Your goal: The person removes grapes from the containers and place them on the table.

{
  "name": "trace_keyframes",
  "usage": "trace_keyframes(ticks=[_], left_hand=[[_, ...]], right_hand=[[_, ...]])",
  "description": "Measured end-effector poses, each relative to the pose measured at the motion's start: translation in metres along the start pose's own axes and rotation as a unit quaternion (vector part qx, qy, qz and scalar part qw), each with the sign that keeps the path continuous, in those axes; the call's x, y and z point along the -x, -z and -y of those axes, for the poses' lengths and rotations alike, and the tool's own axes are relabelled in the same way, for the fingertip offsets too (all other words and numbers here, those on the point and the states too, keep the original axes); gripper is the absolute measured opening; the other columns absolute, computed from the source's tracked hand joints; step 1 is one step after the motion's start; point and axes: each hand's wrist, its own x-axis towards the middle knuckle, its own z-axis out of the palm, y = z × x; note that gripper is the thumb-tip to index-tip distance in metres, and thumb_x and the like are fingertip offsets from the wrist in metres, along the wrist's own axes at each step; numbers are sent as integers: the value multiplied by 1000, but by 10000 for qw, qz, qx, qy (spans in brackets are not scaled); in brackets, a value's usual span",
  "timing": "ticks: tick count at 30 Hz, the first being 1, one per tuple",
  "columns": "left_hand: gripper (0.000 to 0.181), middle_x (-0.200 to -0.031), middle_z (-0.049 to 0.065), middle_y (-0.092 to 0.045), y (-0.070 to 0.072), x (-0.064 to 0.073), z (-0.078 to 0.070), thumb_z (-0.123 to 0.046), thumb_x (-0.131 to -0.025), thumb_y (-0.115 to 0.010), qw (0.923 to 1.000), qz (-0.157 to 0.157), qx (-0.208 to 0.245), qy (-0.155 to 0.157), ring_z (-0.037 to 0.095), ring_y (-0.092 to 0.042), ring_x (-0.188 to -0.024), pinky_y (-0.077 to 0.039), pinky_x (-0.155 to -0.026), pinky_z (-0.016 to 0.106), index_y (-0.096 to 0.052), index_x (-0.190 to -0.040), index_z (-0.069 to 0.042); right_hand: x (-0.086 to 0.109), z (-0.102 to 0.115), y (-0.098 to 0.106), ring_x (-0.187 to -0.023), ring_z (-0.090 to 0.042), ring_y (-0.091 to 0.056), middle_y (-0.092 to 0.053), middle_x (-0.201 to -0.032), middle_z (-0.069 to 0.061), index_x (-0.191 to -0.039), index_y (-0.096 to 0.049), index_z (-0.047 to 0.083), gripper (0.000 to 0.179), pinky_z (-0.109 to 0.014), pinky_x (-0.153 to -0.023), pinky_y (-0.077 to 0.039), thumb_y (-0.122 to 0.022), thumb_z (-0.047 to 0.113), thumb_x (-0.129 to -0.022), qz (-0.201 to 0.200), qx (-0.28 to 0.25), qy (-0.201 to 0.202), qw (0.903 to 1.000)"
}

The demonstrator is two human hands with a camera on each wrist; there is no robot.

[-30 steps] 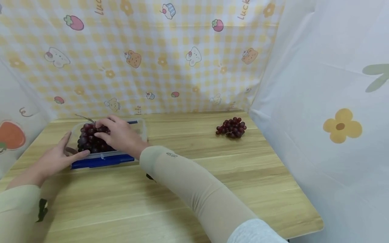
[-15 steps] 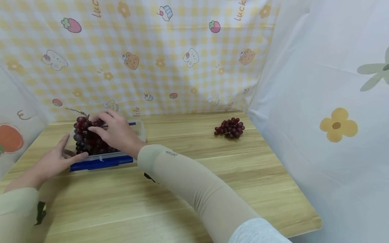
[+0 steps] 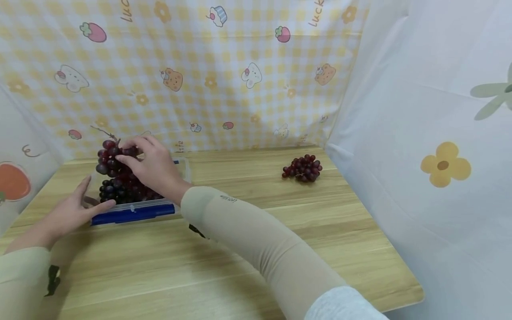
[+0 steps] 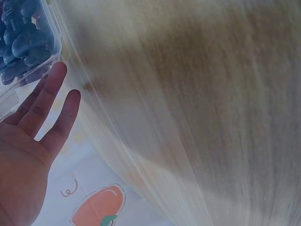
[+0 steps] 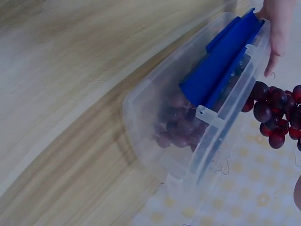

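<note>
At the picture's left, your right hand (image 3: 153, 163) pinches the grapes (image 3: 108, 162) above the box (image 3: 134, 215), your left hand (image 3: 76, 206) spread beside it.

The box (image 5: 146, 101) looks plastic, the grapes (image 5: 272, 122) glossy, the tabletop (image 3: 340, 235) wooden.

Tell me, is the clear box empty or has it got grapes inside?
Not empty: dark grapes sit inside the clear box, showing through its wall, below the bunch the right hand holds.
</note>
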Motion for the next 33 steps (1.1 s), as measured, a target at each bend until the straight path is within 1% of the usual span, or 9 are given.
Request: trace_keyframes(ticks=[3, 7, 11, 13, 17, 20, 24, 27, 33], left_hand=[[116, -144, 52, -46, 1, 0, -1, -63, -106, -50, 10000, 4, -22, -9, 73, -49, -124, -48, -90, 79, 28, -161, 2], [116, -143, 52, -47, 1, 1, -2, -63, -106, -50, 9999, 7, -103, -15, 73, -50, -123, -49, -89, 78, 29, -161, 2], [117, -143, 52, -48, 1, 1, -2, -64, -105, -50, 9999, -22, -137, -26, 72, -51, -123, -49, -88, 78, 29, -161, 2], [117, -143, 52, -48, 1, 2, -3, -64, -105, -50, 9999, -27, -129, -29, 72, -52, -123, -50, -88, 77, 28, -161, 2], [117, -143, 52, -48, 1, 2, -2, -64, -105, -49, 9999, -12, -101, -17, 72, -52, -122, -51, -88, 76, 29, -161, 2], [116, -143, 52, -47, 1, 2, -2, -64, -106, -49, 10000, 13, -91, -7, 72, -51, -123, -50, -88, 77, 29, -161, 2], [116, -143, 52, -47, 1, 3, -4, -64, -106, -48, 9999, 38, -99, 14, 73, -50, -124, -49, -89, 78, 30, -160, 2], [117, -144, 53, -46, 1, 4, -5, -64, -106, -48, 9999, 56, -91, 31, 73, -49, -124, -49, -89, 78, 30, -160, 2], [116, -144, 53, -45, 1, 4, -3, -65, -106, -48, 9999, 84, -82, 28, 73, -49, -124, -49, -89, 78, 32, -160, 1]], right_hand=[[-1, 4, 2, -107, 12, -58, -63, -125, 16, -125, -68, 29, 21, 1, -85, -45, -68, 37, -105, -109, -249, -303, 9992], [-4, 7, 5, -104, 14, -58, -63, -123, 19, -120, -70, 29, 20, -1, -82, -46, -71, 39, -103, -397, -526, -661, 9956], [-6, 9, 7, -101, 14, -60, -65, -120, 19, -117, -71, 28, 19, -2, -82, -47, -74, 39, -101, -666, -696, -797, 9922], [-6, 10, 8, -100, 14, -60, -66, -118, 19, -116, -72, 28, 19, -1, -81, -47, -75, 38, -100, -749, -743, -824, 9910], [-5, 13, 9, -99, 13, -61, -66, -117, 20, -115, -72, 28, 19, -4, -79, -50, -77, 38, -99, -896, -957, -1029, 9860], [-5, 15, 9, -99, 12, -63, -66, -117, 20, -114, -72, 28, 20, -7, -77, -52, -78, 39, -98, -1050, -1286, -1265, 9780], [-5, 20, 11, -97, 11, -65, -70, -114, 20, -113, -73, 26, 19, -10, -74, -55, -79, 36, -98, -1336, -1862, -1466, 9623], [-5, 23, 14, -95, 13, -66, -72, -111, 19, -111, -74, 24, 17, -11, -71, -57, -80, 32, -97, -1563, -2222, -1482, 9509], [-3, 29, 22, -93, 14, -67, -75, -106, 15, -110, -74, 19, 17, -12, -69, -58, -81, 27, -97, -1799, -2694, -1358, 9363]])
